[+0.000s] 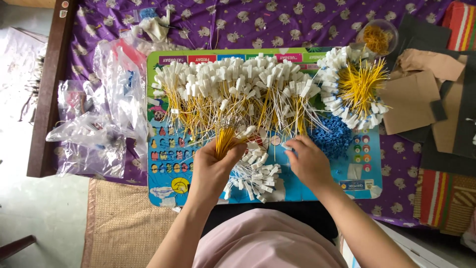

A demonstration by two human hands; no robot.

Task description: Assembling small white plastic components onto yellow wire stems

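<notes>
Item: bundle of yellow wires (225,140), upright in our left hand (212,171), fingers closed round it over the colourful board (163,149). Light, springy, likely to splay; best gripped mid-length. Our right hand (308,161) pinches a small white connector (286,147) beside the blue pieces (333,139).

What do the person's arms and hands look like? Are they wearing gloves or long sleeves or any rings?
No gloves: the left hand and the right hand are both bare. Both forearms are bare too, with no sleeve reaching down to the wrist. I can see no rings, watch or bracelets on either hand. Lower down, between the arms, the person wears a pale pink garment.
</notes>
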